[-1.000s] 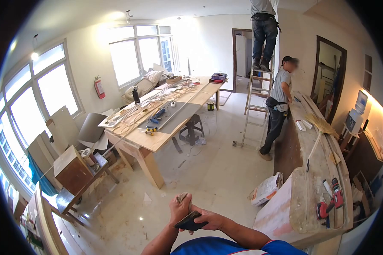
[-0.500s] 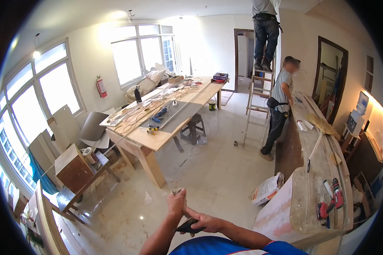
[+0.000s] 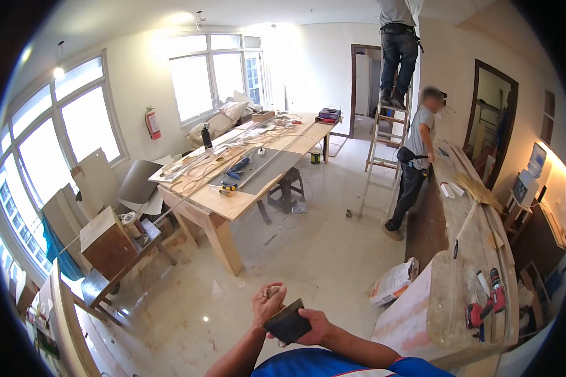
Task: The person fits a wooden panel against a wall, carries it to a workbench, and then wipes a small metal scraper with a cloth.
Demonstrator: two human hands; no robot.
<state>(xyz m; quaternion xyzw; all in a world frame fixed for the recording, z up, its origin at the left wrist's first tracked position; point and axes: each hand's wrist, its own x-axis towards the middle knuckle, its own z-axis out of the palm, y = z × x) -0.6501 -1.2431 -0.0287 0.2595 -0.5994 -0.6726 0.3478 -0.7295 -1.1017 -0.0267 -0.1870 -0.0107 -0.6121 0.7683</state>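
My right hand is closed on a dark, flat, rectangular block with a lighter top edge; its exact kind does not show. Just beyond it, my left hand is curled, fingers bent inward. Something small and greyish seems to sit in those fingers, too hidden to name. The block's near corner meets my left wrist, or overlaps it in view. Both hands are in front of my blue shirt, above the pale floor.
A wooden worktable bears tools and strips. To the right, a long counter holds a red drill, with a sack beside it. One person stands there; another is on a ladder.
My right hand has turned and lifted the dark block, so its broad face now shows. The left hand has rotated and dropped slightly. The head view has shifted a little.
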